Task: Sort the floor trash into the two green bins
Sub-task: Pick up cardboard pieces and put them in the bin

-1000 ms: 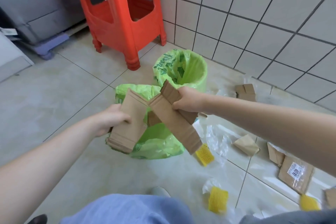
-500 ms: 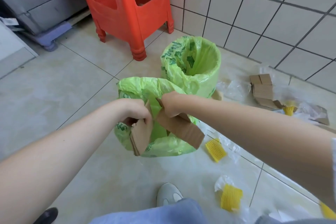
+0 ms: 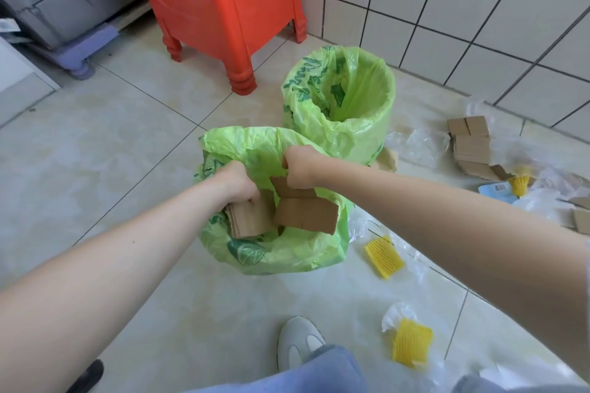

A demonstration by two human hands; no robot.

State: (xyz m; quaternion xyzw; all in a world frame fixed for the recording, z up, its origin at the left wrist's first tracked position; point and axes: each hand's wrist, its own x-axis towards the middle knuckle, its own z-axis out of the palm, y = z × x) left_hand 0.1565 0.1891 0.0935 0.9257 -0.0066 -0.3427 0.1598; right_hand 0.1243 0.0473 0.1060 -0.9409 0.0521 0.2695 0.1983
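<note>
Two green-bagged bins stand side by side on the tiled floor. Over the mouth of the near bin [image 3: 287,262], my left hand [image 3: 238,183] grips a folded stack of brown cardboard [image 3: 247,218]. My right hand [image 3: 297,167] grips another folded cardboard strip [image 3: 306,212], which reaches down into the same bin. The far bin [image 3: 360,134] stands behind, and its bag looks empty inside.
Trash lies on the floor to the right: yellow foam nets [image 3: 384,257] [image 3: 412,343], clear plastic wrap [image 3: 418,145], torn cardboard [image 3: 471,145] and a blue packet [image 3: 498,190]. A red plastic stool [image 3: 220,9] stands behind the bins. My white shoe [image 3: 298,344] is at the bottom.
Both hands have moved down and closer together, bringing the cardboard from above the near bin into its mouth. The strip has folded up.
</note>
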